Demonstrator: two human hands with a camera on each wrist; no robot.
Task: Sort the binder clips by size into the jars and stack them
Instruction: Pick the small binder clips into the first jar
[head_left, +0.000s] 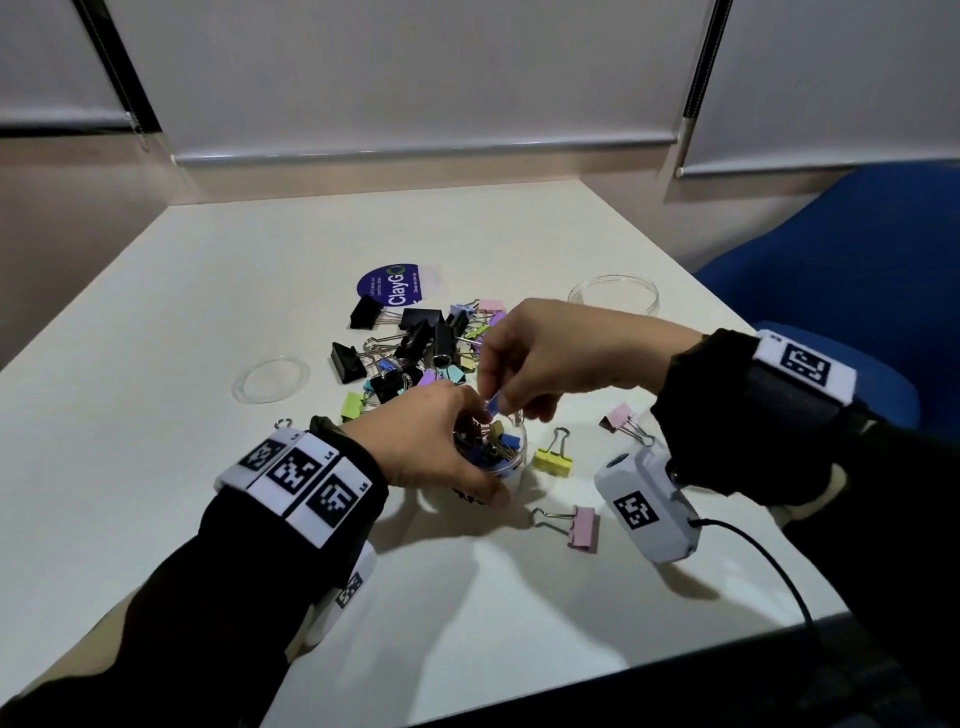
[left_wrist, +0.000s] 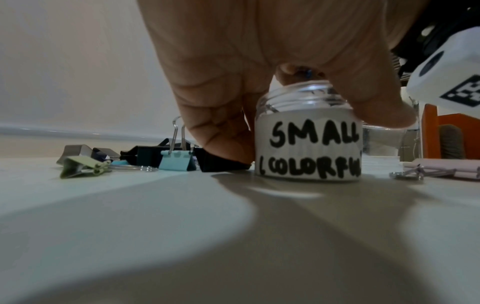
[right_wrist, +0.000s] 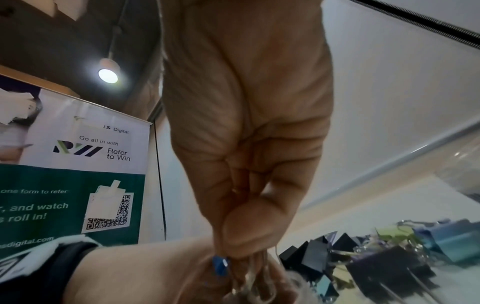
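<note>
A small clear jar (head_left: 498, 457) labelled "SMALL COLORFUL" (left_wrist: 309, 144) stands on the white table with several coloured clips inside. My left hand (head_left: 441, 441) grips it round the sides, thumb and fingers (left_wrist: 215, 127) wrapped on the glass. Just above the jar's mouth my right hand (head_left: 524, 358) pinches a small blue binder clip (head_left: 491, 402), also seen as the blue clip (right_wrist: 220, 265) under my thumb. A pile of black and coloured binder clips (head_left: 415, 348) lies behind the jar.
Loose clips lie to the right: a yellow one (head_left: 553, 457), a pink one (head_left: 579, 525), another pink one (head_left: 621, 418). A clear lid (head_left: 270, 379) lies left, a clear dish (head_left: 613, 293) back right, a purple sticker (head_left: 389, 283) behind. Blue chair (head_left: 857, 291) at right.
</note>
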